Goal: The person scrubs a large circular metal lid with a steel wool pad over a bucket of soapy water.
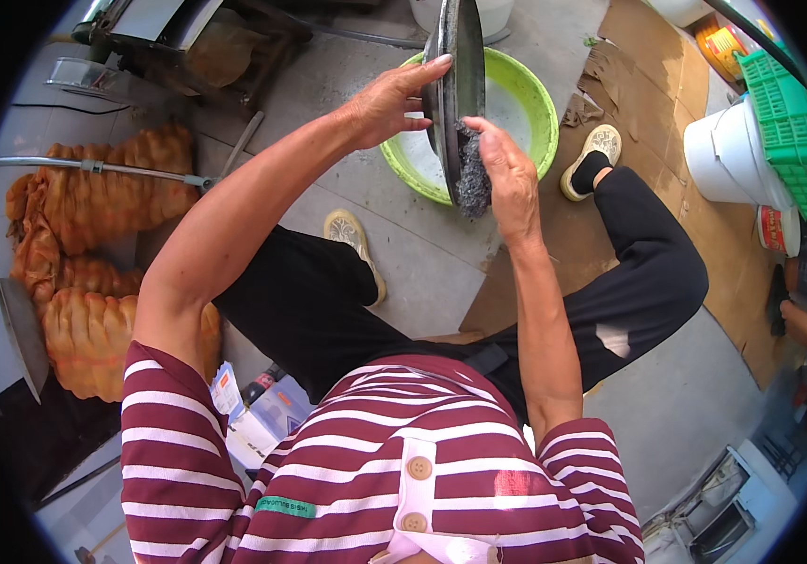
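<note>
My left hand grips a round, dark metal lid or shallow pan by its rim, thumb on the edge and fingers against its left side. It stands nearly on edge, so its full shape cannot be made out. In my right hand is a grey steel wool scrubber, pressed against the lower right face of the metal piece. Beneath both hands a lime-green plastic basin rests on the floor between my feet, holding whitish, cloudy water.
Orange-brown filled sacks lie at left, with a metal pole across them. Flattened cardboard covers floor at right. Beyond it are a white bucket and a green plastic crate. Another person's hand shows at the right edge.
</note>
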The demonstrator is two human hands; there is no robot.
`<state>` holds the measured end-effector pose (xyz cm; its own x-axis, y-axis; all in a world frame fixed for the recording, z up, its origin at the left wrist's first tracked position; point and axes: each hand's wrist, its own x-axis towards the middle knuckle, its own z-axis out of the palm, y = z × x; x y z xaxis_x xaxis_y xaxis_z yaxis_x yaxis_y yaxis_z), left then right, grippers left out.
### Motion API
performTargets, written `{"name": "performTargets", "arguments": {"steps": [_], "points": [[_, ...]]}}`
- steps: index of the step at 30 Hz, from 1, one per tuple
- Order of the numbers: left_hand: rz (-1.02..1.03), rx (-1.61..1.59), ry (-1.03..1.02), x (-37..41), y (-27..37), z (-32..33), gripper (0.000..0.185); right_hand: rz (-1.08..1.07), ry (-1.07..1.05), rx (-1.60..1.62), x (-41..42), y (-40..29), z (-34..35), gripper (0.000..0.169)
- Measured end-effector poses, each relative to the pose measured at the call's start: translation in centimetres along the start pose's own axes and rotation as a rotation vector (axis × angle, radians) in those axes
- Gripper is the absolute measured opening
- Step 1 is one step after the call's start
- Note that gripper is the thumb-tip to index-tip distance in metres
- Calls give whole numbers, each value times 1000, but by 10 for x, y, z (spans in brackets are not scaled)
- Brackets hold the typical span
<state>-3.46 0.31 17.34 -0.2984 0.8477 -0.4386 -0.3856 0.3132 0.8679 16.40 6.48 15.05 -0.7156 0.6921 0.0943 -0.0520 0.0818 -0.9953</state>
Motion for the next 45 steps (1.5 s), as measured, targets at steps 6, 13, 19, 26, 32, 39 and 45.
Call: {"name": "performTargets", "arguments": {"steps": [6, 13, 19, 26, 32, 39, 45], "points": [[-17, -66, -14, 0, -2, -9, 45, 7, 40, 18, -14, 8, 9, 22], [23, 30, -42, 7, 4, -1, 42, -340, 187, -345, -19, 3, 10, 22], [72, 1, -142, 14, 1, -11, 38, -228, 204, -402, -7, -23, 14, 24], [60, 51, -89, 7, 3, -3, 47, -250, 177, -553, 2, -20, 15, 17], [80, 115, 1, 15, -5, 2, 61, -291, 211, -745, -3, -22, 22, 11], [53, 151, -50, 15, 5, 8, 70, -410, 253, -881, 41, -47, 22, 8], [48, 116, -26, 14, 5, 7, 70, -420, 147, -917, 6, -31, 17, 10]]}}
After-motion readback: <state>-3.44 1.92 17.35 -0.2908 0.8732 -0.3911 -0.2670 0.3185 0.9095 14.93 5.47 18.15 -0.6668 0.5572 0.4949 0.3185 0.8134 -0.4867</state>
